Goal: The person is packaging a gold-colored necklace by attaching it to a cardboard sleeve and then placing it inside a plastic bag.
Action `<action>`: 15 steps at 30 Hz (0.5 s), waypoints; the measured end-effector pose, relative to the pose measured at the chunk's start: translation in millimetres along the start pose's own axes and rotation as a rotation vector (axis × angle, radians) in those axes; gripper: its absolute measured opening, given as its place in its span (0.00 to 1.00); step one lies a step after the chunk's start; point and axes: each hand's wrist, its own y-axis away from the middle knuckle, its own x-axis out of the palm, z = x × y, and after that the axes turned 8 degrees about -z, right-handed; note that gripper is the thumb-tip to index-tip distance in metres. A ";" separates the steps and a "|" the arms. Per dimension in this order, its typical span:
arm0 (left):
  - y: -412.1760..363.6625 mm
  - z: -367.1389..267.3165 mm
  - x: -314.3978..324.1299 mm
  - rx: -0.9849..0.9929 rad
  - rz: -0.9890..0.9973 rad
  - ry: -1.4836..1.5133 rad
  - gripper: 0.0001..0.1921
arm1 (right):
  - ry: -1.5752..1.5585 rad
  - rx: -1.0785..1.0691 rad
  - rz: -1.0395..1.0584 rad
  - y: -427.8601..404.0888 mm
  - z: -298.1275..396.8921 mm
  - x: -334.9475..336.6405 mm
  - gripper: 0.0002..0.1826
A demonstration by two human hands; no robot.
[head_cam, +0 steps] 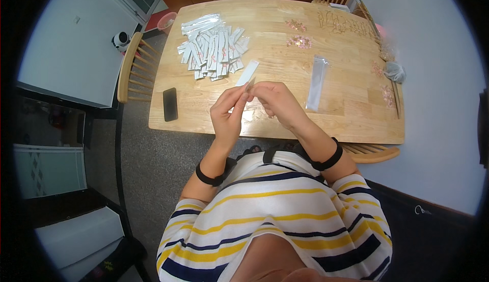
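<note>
My left hand pinches a small, thin, card-like piece between thumb and fingers, above the near part of the table. My right hand meets it from the other side, its fingertips closed on the same piece. Fingers cover most of it, so its details are hidden. Just beyond my fingertips a white card strip lies on the wood. To the right of my right hand is a stack of long clear plastic sleeves. A heap of white cards in clear sleeves, several with pink pieces, spreads at the far left.
A black phone lies near the left edge of the wooden table. Pink and gold charms and thin gold chains lie toward the far right. A grey plastic bag and sticks line the right edge, beside the wall.
</note>
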 end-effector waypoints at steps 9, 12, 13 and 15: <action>-1.8 -1.4 -1.2 0.086 0.089 0.036 0.11 | 0.196 -0.279 -0.057 4.1 -9.0 3.5 0.13; -2.9 -3.3 -3.2 0.133 0.047 -0.094 0.09 | 0.274 -0.282 -0.063 3.4 -9.9 4.3 0.12; -3.2 -4.4 -2.7 0.063 0.035 -0.048 0.08 | 0.242 -0.273 -0.038 2.8 -9.7 4.5 0.11; -4.8 -6.6 -3.5 -0.008 0.021 -0.003 0.07 | 0.263 -0.238 -0.009 4.7 -0.2 0.0 0.11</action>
